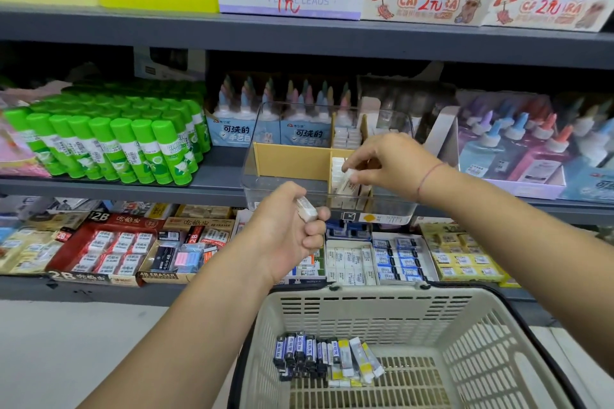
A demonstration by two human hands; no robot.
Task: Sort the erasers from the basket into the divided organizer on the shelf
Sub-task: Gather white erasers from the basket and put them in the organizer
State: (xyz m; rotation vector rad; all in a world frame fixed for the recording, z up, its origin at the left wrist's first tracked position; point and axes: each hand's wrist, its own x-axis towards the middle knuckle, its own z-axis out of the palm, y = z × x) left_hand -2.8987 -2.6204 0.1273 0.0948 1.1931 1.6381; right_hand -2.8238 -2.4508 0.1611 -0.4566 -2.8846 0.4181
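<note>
A clear plastic organizer point(282, 188) with tan cardboard dividers sits on the middle shelf. Its right compartments hold white erasers; its front left compartment looks empty. My right hand point(388, 163) pinches a white eraser point(347, 178) over the front right compartment, among the erasers standing there. My left hand point(289, 226) is just below the organizer's front wall and grips another white eraser point(307, 209). The beige slotted basket point(465, 335) sits in front of me at the bottom, with a pile of blue, yellow and white wrapped erasers point(327, 359) at its left side.
Green glue sticks point(109, 139) stand left of the organizer, glue bottles point(531, 143) behind and to the right. The shelf below carries boxed erasers point(116, 246). The upper shelf point(299, 33) overhangs the organizer closely.
</note>
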